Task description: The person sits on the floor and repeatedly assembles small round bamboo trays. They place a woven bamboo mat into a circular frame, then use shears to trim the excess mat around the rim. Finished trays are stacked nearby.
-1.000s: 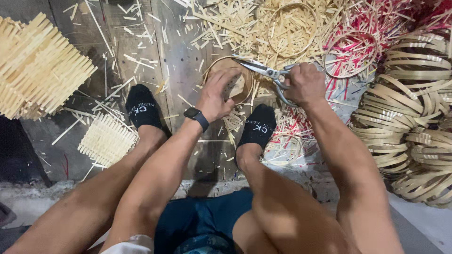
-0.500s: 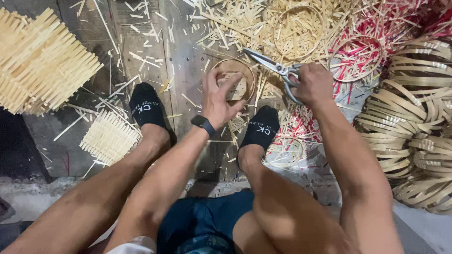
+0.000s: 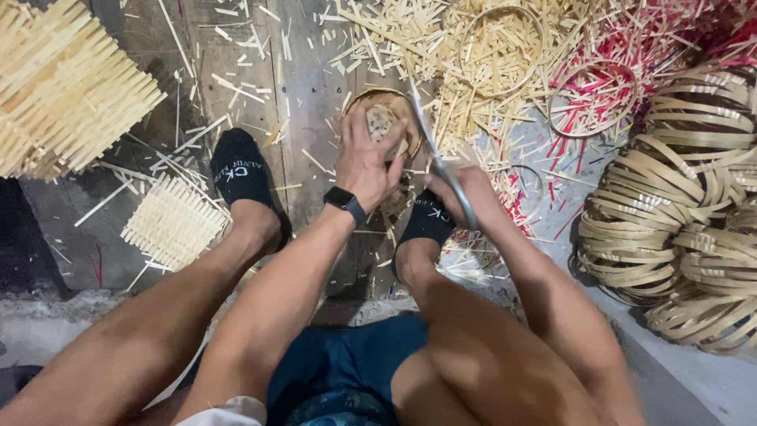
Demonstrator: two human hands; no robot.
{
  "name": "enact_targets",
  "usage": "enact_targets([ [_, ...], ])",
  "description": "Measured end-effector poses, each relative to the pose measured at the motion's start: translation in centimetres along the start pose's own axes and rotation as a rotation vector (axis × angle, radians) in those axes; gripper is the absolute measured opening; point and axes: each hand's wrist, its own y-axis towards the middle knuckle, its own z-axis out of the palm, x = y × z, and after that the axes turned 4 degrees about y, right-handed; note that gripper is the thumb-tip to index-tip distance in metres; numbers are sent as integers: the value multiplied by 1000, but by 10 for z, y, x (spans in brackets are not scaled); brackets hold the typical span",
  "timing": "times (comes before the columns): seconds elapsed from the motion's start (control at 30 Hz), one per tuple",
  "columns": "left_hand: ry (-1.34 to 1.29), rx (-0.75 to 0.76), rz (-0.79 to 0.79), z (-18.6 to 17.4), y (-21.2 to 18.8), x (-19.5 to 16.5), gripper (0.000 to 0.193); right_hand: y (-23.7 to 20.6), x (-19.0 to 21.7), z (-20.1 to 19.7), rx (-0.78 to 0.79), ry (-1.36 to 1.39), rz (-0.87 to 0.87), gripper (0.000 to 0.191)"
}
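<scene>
Both hands forward, left hand (image 3: 368, 162) spread, right hand (image 3: 465, 193) clenched.

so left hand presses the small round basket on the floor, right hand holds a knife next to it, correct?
Not quite. The left hand does press the small round basket on the floor, but the right hand holds scissors, not a knife; the blades point up beside the basket's rim. The head view shows it.

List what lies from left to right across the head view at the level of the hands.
Large woven mat of pale bamboo slats → black sock → left hand on the small round woven basket → right hand with metal scissors → stacked bamboo hoops.
</scene>
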Motion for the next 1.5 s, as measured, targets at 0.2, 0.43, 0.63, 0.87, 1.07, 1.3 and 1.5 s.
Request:
enact_targets([
  [0.2,36,1,-1,-1,1,1,57,-10,8,-15,-217,189,163,45],
  [0.43,-245,-282,-149,18,-11,2,101,-11,-25,-24,-453,-426,-195,51],
  [0.63,-70,-219,-220,27,-6,-8,96,24,-40,-20,-488,-625,-252,49],
  [0.87,-86,-464,-679,46,13,-45,105,14,-46,-25,-518,-566,-263,52],
  [1.07,-92,-484,-707,56,14,-43,110,22,-55,-15,-517,-630,-245,41],
  [1.3,-81,-459,-694,56,16,-37,105,36,-73,-32,-456,-684,-307,23],
  [1.5,-88,-347,-464,41,10,-26,93,37,-64,-64,-405,-587,-143,52],
])
